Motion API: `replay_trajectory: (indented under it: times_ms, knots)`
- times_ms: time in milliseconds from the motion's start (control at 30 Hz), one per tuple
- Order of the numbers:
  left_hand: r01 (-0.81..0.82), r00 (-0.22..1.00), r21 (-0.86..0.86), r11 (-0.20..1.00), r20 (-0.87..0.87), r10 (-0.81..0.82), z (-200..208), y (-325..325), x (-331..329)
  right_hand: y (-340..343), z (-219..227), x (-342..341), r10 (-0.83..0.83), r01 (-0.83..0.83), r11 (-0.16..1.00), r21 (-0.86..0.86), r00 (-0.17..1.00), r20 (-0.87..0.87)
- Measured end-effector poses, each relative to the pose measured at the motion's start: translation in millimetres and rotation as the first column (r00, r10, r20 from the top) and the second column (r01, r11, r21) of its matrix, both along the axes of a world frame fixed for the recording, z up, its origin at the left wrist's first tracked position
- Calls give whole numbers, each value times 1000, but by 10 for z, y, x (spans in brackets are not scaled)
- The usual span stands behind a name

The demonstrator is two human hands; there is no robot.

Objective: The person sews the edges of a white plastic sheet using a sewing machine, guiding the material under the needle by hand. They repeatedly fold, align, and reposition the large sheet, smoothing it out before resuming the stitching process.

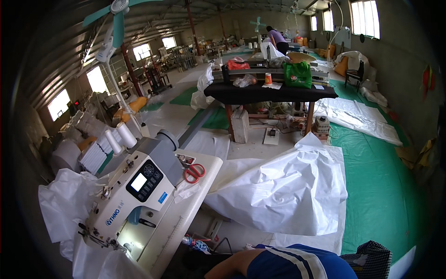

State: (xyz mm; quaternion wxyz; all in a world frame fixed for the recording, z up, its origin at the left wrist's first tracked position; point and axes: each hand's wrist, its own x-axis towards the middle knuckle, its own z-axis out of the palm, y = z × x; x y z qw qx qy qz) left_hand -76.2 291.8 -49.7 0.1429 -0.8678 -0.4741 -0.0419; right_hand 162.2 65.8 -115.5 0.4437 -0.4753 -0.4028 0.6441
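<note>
Neither of my hands shows. At the lower edge, a bare arm [234,265] runs from a blue sleeve with white stripes [302,262] into dark shadow, so its hand is hidden. Left of it stands a white and grey sewing machine [139,181] with a lit panel and a lamp glowing by its needle. White sheeting [69,204] hangs behind and below the machine head. Red-handled scissors [194,173] lie on the machine's white table [186,204]. A large crumpled white sheet [288,190] spreads over the floor to the right of the table.
Thread cones [125,135] stand behind the machine. Farther off, a black-covered bench [274,94] carries a green bag [297,74] and an orange cup [268,78]. Green sheeting [376,186] covers the right floor. A person in purple [278,38] bends at the back.
</note>
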Motion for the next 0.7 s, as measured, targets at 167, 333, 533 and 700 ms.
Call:
replay_trajectory:
  times_ms: [167,333,533,700]
  knots:
    - [17,993,-61,998,116,-10,211,-375,456,-15,-5,56,-31,30,999,21,998,47]
    - [61,981,-137,989,192,-34,305,-813,841,-43,9,134,-61,59,997,42,996,66]
    - [76,978,-162,984,205,-41,278,-1026,966,-139,37,202,-81,77,994,74,995,61]
    - [55,975,-162,985,220,-19,284,-1034,954,-201,70,261,-62,57,994,93,997,52]
